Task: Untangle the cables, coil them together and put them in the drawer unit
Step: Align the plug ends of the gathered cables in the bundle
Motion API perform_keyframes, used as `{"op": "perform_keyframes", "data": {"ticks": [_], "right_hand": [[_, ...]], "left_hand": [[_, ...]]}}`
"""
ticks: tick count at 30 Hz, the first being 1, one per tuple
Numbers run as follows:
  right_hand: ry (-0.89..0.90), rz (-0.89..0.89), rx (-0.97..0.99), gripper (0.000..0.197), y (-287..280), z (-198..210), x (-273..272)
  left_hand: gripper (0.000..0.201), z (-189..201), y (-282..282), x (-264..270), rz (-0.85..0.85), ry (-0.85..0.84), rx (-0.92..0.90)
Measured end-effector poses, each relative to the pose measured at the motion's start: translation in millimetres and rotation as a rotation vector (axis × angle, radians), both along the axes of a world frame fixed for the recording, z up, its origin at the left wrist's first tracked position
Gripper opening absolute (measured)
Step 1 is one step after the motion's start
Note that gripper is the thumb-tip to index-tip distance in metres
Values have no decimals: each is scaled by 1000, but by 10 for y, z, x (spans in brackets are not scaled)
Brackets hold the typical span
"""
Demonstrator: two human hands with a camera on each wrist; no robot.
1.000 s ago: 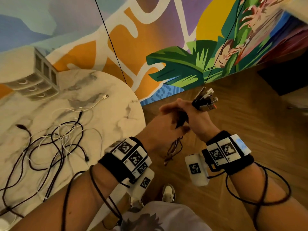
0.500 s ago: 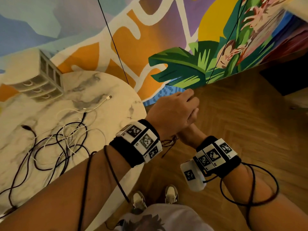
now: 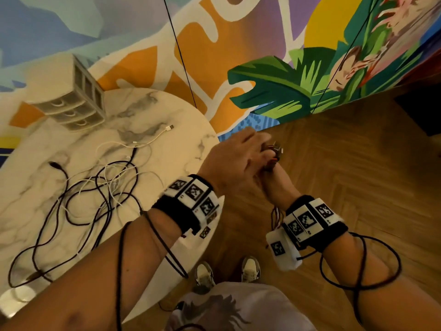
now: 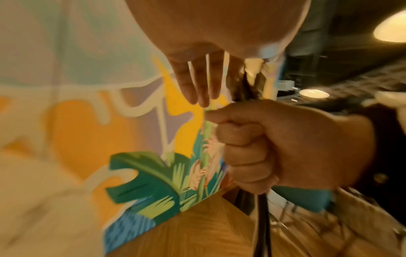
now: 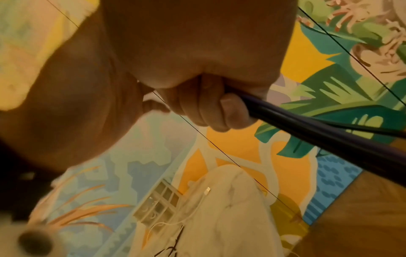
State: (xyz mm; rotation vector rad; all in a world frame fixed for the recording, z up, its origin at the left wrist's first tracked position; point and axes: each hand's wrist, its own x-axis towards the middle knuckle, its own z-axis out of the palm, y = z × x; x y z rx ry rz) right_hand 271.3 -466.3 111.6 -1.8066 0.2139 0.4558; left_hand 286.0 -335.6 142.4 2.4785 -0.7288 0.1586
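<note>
The right hand (image 4: 285,147) is clenching a cable bundle (image 4: 262,224) beside the surface (image 3: 167,163). The left hand (image 3: 235,163) is hovering with fingers (image 4: 197,83) spread. Remaining cables (image 3: 95,187) are lying tangled near the drawer unit (image 3: 78,103).

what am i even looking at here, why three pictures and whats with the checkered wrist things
No machine: a person is working with bare hands, wearing wristbands with printed markers. One picture comes from a head camera looking down; the other two come from cameras on each wrist. The right hand grips a bundle of cables in a fist, held over the wooden floor. The left hand reaches over it with straight fingers. On the round marble table lie tangled black and white cables and a small drawer unit.
</note>
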Motion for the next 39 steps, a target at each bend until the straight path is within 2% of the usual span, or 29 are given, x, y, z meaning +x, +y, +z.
{"op": "perform_keyframes", "data": {"ticks": [2,3,5,8,11,13,16,17,19,20,22,24,26,29,32,34,39], "right_hand": [[-34,36,3,34,28,-53,-3],[-4,45,9,37,44,-72,-20],[47,79,-17,40,63,-107,-31],[55,151,-63,42,127,-195,-46],[93,176,-82,43,263,-250,-60],[99,194,-100,43,376,-297,-82],[77,226,-120,45,493,-390,-105],[80,231,-118,45,528,-402,-108],[94,234,-104,45,597,-442,-117],[103,233,-95,45,634,-451,-121],[97,238,-85,45,685,-436,-128],[64,260,-95,46,741,-424,-141],[27,306,-126,50,780,-453,-155],[52,368,-177,60,871,-539,-227],[86,366,-76,53,1038,-575,-301],[67,342,-50,45,1137,-581,-292],[-25,376,-117,40,1193,-601,-243]], "left_hand": [[34,-194,439,-10,170,183,29],[33,-298,699,-20,243,277,127],[32,-541,1288,-133,315,512,441],[36,-900,1985,-510,329,844,862],[42,-1179,2240,-900,241,1002,942],[46,-1288,2258,-1105,284,1007,844],[42,-1361,2167,-1268,353,776,686],[44,-1368,2091,-1287,323,693,626],[47,-1449,1948,-1306,123,594,561],[41,-1505,1894,-1307,22,551,578],[25,-1596,1806,-1273,-65,523,639],[27,-1564,1743,-1214,-30,521,606],[31,-1425,1687,-1126,87,472,524],[28,-1118,1574,-1010,306,355,184],[24,-931,1389,-964,265,231,109],[22,-889,1297,-979,250,268,102],[20,-875,1269,-1040,355,410,61]]}}
